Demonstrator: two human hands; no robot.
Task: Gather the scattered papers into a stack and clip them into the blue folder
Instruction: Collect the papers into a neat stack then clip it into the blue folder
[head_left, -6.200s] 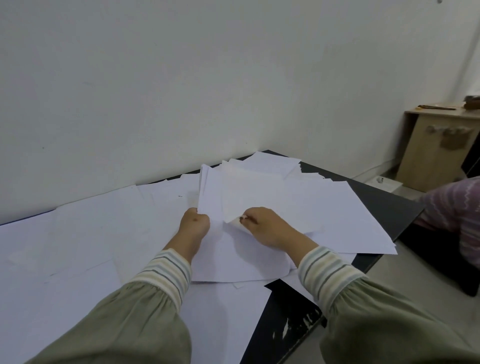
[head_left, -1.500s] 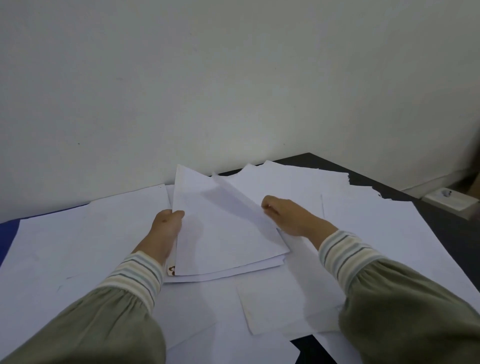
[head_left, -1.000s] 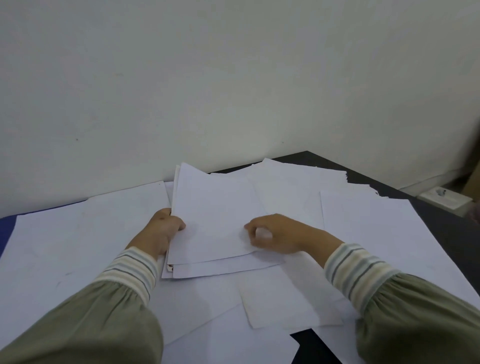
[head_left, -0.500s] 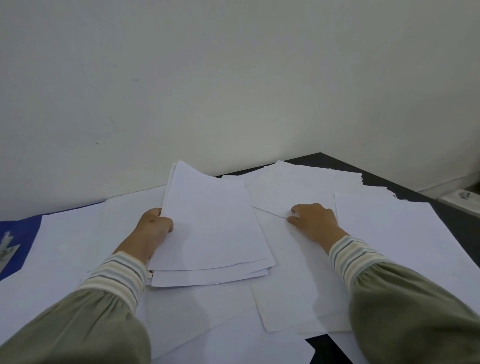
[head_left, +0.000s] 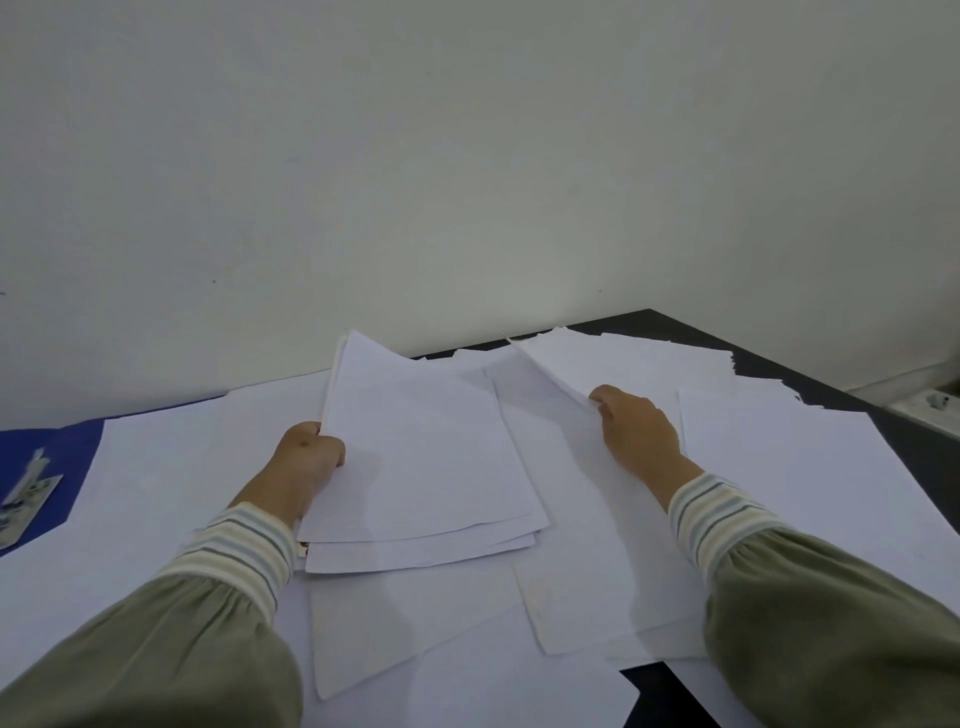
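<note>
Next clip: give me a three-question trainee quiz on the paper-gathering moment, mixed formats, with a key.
1. True or false: the left hand grips the gathered stack at its left edge.
2. The right hand is lifting: A) a loose sheet B) a pen C) the blue folder.
3. Fill in: the blue folder shows at the table's far ____ side.

Key: 1 true; 2 A; 3 left.

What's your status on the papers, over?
Left hand grips gathered stack by its left edge. Right hand pinches a loose sheet. Blue folder far left, partly under papers. More sheets scattered on table.
</note>
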